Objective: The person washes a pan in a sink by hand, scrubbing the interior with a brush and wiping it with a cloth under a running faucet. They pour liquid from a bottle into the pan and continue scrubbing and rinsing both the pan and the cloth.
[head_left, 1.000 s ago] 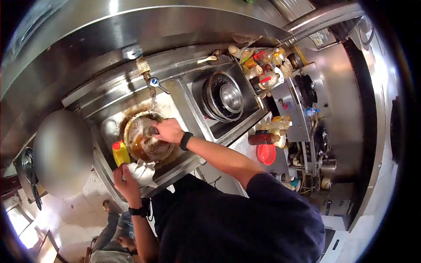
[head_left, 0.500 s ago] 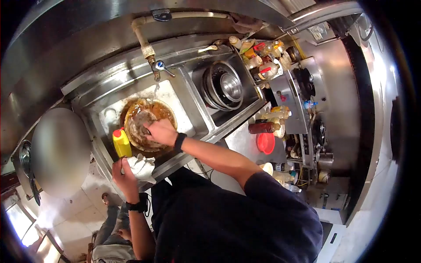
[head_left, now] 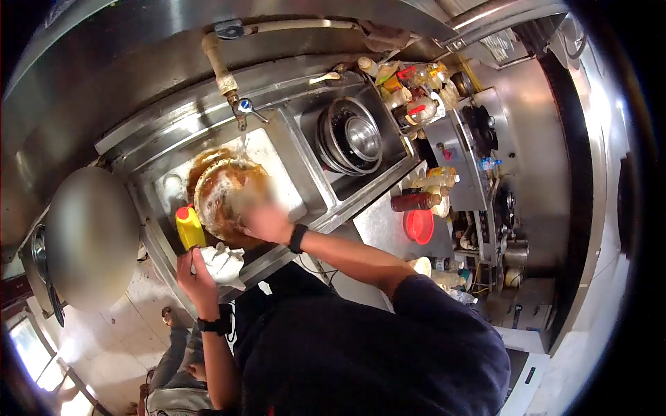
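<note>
Right now the right hand (head_left: 262, 220) is down in the greasy brown pan (head_left: 218, 187) in the sink's left basin (head_left: 276, 158), too blurred to tell its grip. The left hand (head_left: 196, 274) clutches a white cloth (head_left: 223, 263) at the sink's front edge, beside a yellow bottle (head_left: 189, 227).

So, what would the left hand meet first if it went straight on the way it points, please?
Probably the yellow bottle with the red cap, standing just beyond the left hand, which grips a white cloth. Depth is unclear, so it might pass beside it.
</note>
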`<action>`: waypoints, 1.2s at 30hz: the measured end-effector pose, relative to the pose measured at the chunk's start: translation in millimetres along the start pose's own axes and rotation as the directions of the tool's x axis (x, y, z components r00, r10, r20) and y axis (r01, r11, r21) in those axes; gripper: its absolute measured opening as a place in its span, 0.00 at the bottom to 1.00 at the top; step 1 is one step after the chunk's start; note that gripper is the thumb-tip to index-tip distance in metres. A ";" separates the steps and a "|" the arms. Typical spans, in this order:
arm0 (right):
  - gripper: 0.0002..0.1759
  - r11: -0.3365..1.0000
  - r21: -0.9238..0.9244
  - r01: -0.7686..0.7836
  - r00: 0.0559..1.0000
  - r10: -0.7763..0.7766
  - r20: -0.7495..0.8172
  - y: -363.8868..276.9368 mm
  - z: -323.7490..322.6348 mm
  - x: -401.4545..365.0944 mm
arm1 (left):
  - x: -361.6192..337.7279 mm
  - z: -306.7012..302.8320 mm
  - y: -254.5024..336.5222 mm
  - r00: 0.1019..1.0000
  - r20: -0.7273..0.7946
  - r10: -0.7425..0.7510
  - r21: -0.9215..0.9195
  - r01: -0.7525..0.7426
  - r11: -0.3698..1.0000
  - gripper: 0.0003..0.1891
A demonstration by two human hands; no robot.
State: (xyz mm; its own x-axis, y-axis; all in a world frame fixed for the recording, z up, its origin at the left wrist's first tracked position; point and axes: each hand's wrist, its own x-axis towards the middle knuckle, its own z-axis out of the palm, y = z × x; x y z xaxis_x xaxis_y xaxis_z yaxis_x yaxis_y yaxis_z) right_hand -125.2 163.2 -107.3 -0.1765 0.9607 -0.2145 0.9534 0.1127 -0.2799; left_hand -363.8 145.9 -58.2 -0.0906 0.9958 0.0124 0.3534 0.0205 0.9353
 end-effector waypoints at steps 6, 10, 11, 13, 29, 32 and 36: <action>0.22 1.000 -0.024 -0.014 0.997 0.012 -0.078 -6.4 -28.6 47.1 | 6.4 2.9 14.4 0.999 0.019 -0.027 0.045 0.026 0.999 0.10; 0.22 0.995 -0.044 -0.089 0.984 0.081 -0.160 35.6 -40.8 39.9 | 4.1 4.8 7.8 0.999 0.013 -0.047 0.042 0.046 0.998 0.09; 0.22 0.991 -0.014 -0.136 0.983 0.134 -0.127 42.9 -44.3 32.3 | 3.5 5.2 7.0 0.999 0.016 -0.044 0.035 0.044 0.998 0.09; 0.26 0.987 0.001 -0.158 0.985 0.158 -0.073 44.4 -48.6 6.9 | 1.0 4.5 5.2 0.999 -0.001 -0.048 0.032 0.048 0.998 0.09; 0.21 0.991 -0.042 -0.124 0.984 0.118 -0.133 37.8 -41.4 29.0 | -5.2 5.9 9.0 0.999 0.015 -0.031 0.093 0.030 0.995 0.10; 0.20 0.992 -0.059 -0.115 0.993 0.112 -0.043 45.6 -40.1 -10.7 | -9.4 8.1 4.9 0.996 -0.012 -0.088 0.025 0.088 0.996 0.10; 0.18 0.999 -0.017 -0.032 0.996 0.033 0.084 12.0 -33.6 -29.6 | -10.1 12.8 -2.3 0.995 -0.025 -0.096 0.016 0.096 0.995 0.10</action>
State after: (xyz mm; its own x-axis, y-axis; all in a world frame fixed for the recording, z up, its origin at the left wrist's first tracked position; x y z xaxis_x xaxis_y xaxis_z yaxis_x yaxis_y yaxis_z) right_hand -100.3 144.6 -72.9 -0.1649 0.9392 -0.3012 0.9624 0.0864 -0.2574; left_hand -351.7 136.9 -65.0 -0.1476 0.9867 -0.0683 0.3578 0.1176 0.9263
